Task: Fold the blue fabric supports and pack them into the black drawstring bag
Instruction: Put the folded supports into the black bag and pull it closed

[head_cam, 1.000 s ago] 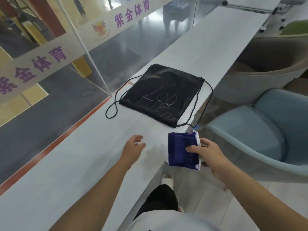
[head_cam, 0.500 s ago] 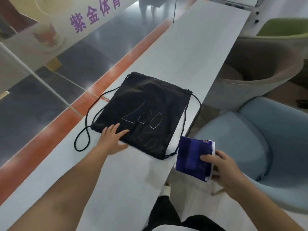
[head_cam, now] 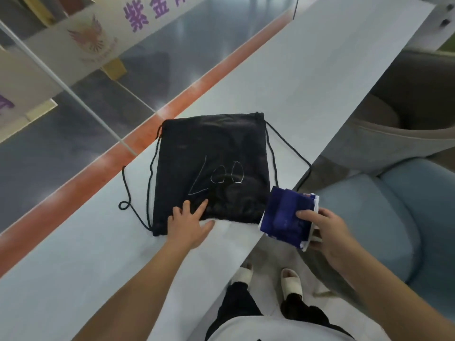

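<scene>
Black fabric of a flat drawstring bag [head_cam: 211, 168] fills the middle of the frame, lying on a long pale grey table [head_cam: 307, 77] that runs from the lower left to the upper right. Pale handwritten marks sit on the bag's face, and its thin black cords [head_cam: 128, 190] loop out onto the table at left and trail past the table edge at right. The left hand [head_cam: 189, 223] lies spread wide, its fingers resting on the bag's near edge and its thumb on the table just below that edge. The right hand [head_cam: 325, 232] holds a folded bundle of dark blue fabric supports with white edging [head_cam: 286, 217], thumb on top and fingers beneath, at the table's right edge just beside the bag's lower right corner; whether the bundle touches the table cannot be told. A light blue upholstered chair [head_cam: 384, 217] stands at right, with a grey-beige one [head_cam: 394, 114] above it, and two feet in white slippers [head_cam: 290, 281] show at bottom centre.
</scene>
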The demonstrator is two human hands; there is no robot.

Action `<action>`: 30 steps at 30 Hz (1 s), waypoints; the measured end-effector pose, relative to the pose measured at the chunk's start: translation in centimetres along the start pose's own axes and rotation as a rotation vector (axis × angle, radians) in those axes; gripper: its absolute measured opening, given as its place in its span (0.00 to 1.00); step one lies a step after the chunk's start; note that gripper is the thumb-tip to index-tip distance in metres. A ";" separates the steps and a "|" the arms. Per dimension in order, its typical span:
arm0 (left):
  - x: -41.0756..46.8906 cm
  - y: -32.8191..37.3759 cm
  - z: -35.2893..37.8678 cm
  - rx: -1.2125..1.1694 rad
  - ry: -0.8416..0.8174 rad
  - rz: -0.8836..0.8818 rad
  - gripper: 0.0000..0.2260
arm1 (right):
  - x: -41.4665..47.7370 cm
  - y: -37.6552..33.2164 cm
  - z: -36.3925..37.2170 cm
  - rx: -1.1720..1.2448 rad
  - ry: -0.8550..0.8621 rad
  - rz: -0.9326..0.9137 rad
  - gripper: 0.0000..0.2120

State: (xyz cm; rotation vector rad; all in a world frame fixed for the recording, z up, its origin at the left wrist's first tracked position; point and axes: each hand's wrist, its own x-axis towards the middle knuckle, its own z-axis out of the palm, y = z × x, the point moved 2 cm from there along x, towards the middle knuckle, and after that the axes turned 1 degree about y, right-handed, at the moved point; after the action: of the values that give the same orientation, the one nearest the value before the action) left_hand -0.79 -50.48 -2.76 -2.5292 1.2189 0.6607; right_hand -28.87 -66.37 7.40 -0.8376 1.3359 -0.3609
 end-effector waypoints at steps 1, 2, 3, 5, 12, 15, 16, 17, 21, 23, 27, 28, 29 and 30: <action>-1.2 1.8 0.3 -0.068 -0.012 -0.029 0.30 | 0.1 -0.6 -0.5 -0.003 -0.007 0.000 0.17; -2.1 3.6 0.6 -0.142 -0.023 -0.054 0.29 | 0.3 -1.0 -1.1 -0.003 -0.013 0.001 0.16; -3.0 5.6 0.9 -0.215 -0.033 -0.074 0.29 | 0.4 -1.4 -1.9 -0.002 -0.015 0.002 0.15; -4.3 9.4 1.3 -0.344 -0.050 -0.098 0.27 | 1.0 -1.8 -3.7 0.009 -0.012 0.001 0.14; -4.5 17.8 0.7 -0.420 0.126 0.109 0.27 | 2.8 -1.9 -9.8 0.064 -0.033 0.000 0.14; -4.0 19.3 -0.4 -0.290 0.162 0.279 0.30 | 3.0 -2.1 -11.4 0.089 -0.050 0.008 0.15; -3.8 19.6 -1.0 -0.286 0.165 0.315 0.28 | 2.9 -2.2 -12.0 0.104 -0.054 0.013 0.16; -3.5 19.9 -1.6 -0.277 0.173 0.354 0.25 | 2.7 -2.3 -12.5 0.118 -0.059 0.018 0.16; -1.7 20.9 -4.6 -0.194 0.108 0.389 0.22 | 2.1 -2.7 -14.4 0.131 -0.100 0.028 0.20; -1.4 21.2 -7.3 -0.259 0.101 0.384 0.24 | 2.0 -2.7 -15.3 0.150 -0.113 0.024 0.19; -2.3 20.9 -14.1 -0.589 0.293 0.355 0.19 | 1.8 -3.0 -16.5 0.179 -0.151 0.004 0.21; -2.7 20.5 -15.6 -0.674 0.321 0.337 0.19 | 1.8 -3.0 -16.7 0.183 -0.156 0.001 0.24; -3.1 20.1 -16.9 -0.758 0.330 0.319 0.19 | 1.8 -3.0 -16.8 0.194 -0.165 -0.002 0.25; -3.4 19.7 -18.0 -0.839 0.328 0.303 0.20 | 1.8 -3.0 -16.9 0.212 -0.172 -0.005 0.25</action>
State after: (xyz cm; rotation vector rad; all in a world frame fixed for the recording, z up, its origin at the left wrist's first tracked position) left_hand -13.00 -67.72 13.85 -3.2513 1.7389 1.0275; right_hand -43.77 -75.04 8.21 -0.6788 1.1151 -0.4170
